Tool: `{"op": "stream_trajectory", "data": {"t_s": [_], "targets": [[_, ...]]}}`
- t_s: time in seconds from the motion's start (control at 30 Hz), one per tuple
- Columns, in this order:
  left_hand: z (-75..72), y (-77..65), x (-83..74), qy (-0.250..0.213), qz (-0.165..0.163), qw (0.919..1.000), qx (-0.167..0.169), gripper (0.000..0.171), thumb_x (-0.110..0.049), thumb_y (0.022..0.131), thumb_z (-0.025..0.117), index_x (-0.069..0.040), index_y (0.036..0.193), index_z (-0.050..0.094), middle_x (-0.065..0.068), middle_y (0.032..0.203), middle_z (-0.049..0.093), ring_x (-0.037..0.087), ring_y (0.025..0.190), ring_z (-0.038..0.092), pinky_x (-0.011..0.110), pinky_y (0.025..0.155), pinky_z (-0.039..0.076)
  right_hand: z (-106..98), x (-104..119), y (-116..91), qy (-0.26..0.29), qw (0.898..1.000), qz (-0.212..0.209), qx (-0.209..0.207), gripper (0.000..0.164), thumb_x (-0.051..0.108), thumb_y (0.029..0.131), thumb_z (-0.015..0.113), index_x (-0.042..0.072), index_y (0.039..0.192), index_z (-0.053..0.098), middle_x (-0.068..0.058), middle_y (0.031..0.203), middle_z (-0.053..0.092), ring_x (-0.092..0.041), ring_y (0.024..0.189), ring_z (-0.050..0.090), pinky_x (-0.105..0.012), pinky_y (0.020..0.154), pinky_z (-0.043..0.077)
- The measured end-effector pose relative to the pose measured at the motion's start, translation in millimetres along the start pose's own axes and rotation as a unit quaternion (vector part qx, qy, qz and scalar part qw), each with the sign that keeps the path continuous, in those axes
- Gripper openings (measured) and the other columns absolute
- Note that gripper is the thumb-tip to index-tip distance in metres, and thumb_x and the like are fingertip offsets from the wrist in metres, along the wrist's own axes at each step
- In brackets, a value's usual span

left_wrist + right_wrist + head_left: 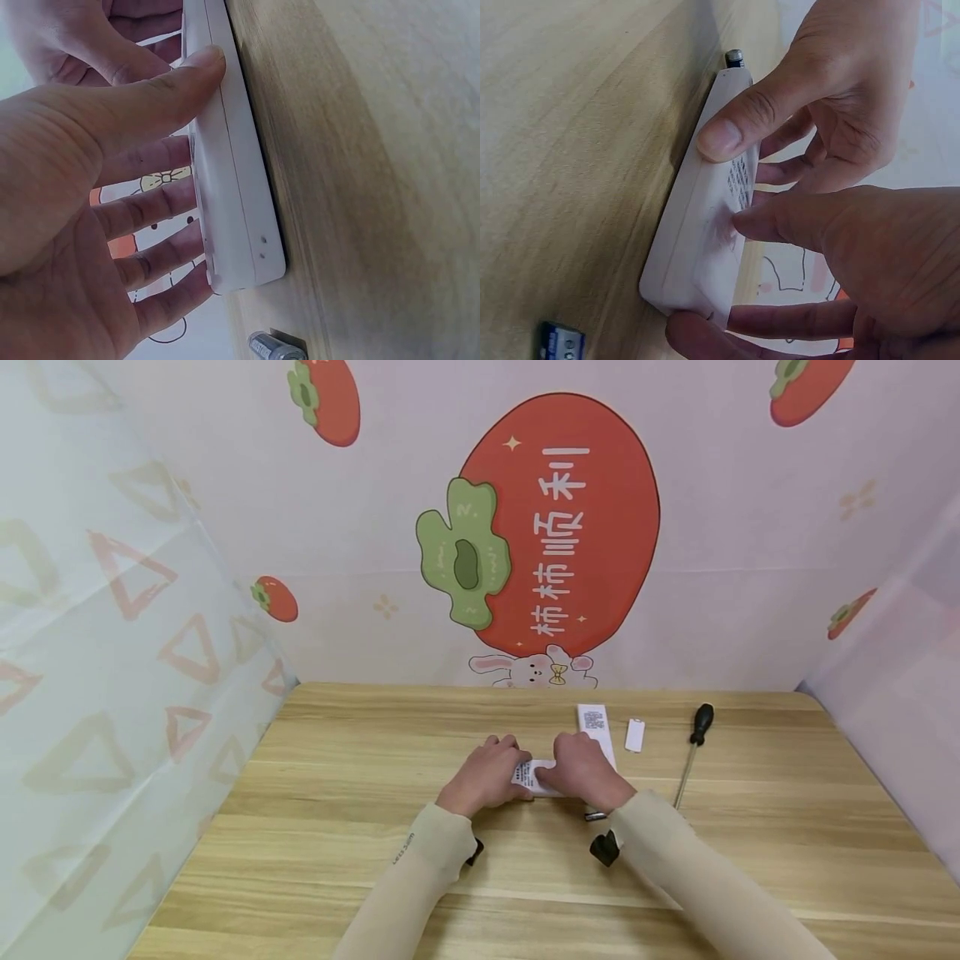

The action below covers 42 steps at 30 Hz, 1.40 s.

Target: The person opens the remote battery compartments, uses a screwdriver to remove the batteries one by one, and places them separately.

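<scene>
A white remote control, its printed label upward, lies across the wooden table in front of me. My left hand grips its left part, thumb along the near side edge and fingers on the far side. My right hand holds the right part: in the right wrist view its thumb presses the labelled face and a finger curls at the end of the remote control. Beside the right wrist lies a battery. The left wrist view shows a battery past the remote's other end.
Behind my right hand lies a second white piece with a printed label, partly hidden. Right of it are a small white cover and a black-handled screwdriver. A blue battery shows in the right wrist view. A patterned cloth wall stands behind the table.
</scene>
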<state>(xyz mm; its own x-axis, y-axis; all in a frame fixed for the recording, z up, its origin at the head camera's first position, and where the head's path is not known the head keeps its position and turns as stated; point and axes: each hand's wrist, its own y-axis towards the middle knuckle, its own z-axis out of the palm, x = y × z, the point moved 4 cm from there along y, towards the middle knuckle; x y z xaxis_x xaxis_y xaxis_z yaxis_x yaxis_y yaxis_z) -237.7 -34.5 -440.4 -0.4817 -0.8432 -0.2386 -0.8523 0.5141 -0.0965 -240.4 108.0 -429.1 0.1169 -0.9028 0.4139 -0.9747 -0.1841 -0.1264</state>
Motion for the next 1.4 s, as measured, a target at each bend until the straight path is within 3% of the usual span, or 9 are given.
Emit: {"op": "stream_trajectory", "data": {"t_s": [0.37, 0.77, 1.17, 1.4], "targets": [[1.1, 0.3, 1.3, 0.003, 0.002, 1.0000, -0.002, 0.055, -0.044, 0.082, 0.084, -0.017, 0.128, 0.071, 0.002, 0.117, 0.059, 0.020, 0.098, 0.048, 0.035, 0.085, 0.046, -0.4, 0.7, 3.0, 0.007, 1.000, 0.014, 0.022, 0.033, 0.027, 0.084, 0.081, 0.005, 0.070, 0.061, -0.005, 0.062, 0.052, -0.018, 0.052, 0.051, -0.027, 0.046, 0.039], [2.1, 0.0, 1.3, 0.009, 0.007, 0.9999, -0.007, 0.056, -0.044, 0.083, 0.083, -0.018, 0.131, 0.070, 0.001, 0.119, 0.060, 0.021, 0.101, 0.050, 0.037, 0.089, 0.047, 4.8, 3.3, 5.8, 0.021, 0.999, 0.033, 0.012, 0.034, 0.030, 0.081, 0.084, 0.005, 0.072, 0.062, -0.007, 0.061, 0.055, -0.017, 0.049, 0.052, -0.026, 0.042, 0.038], [0.7, -1.3, 0.6, 0.008, 0.005, 0.9999, -0.011, 0.055, -0.044, 0.082, 0.084, -0.017, 0.128, 0.072, 0.002, 0.118, 0.061, 0.022, 0.100, 0.050, 0.037, 0.087, 0.047, -7.5, 3.1, -1.4, 0.032, 0.998, 0.041, 0.032, 0.033, 0.030, 0.086, 0.081, 0.000, 0.083, 0.067, -0.009, 0.063, 0.059, -0.019, 0.050, 0.058, -0.026, 0.043, 0.043], [0.4, -0.8, 0.5, 0.007, 0.003, 1.0000, -0.006, 0.055, -0.044, 0.083, 0.084, -0.018, 0.129, 0.071, 0.003, 0.119, 0.060, 0.022, 0.100, 0.050, 0.037, 0.086, 0.046, -14.0, 4.8, -6.1, 0.025, 0.998, 0.034, 0.042, 0.028, 0.023, 0.091, 0.076, 0.002, 0.074, 0.068, -0.006, 0.055, 0.056, -0.017, 0.044, 0.056, -0.024, 0.040, 0.039]]}}
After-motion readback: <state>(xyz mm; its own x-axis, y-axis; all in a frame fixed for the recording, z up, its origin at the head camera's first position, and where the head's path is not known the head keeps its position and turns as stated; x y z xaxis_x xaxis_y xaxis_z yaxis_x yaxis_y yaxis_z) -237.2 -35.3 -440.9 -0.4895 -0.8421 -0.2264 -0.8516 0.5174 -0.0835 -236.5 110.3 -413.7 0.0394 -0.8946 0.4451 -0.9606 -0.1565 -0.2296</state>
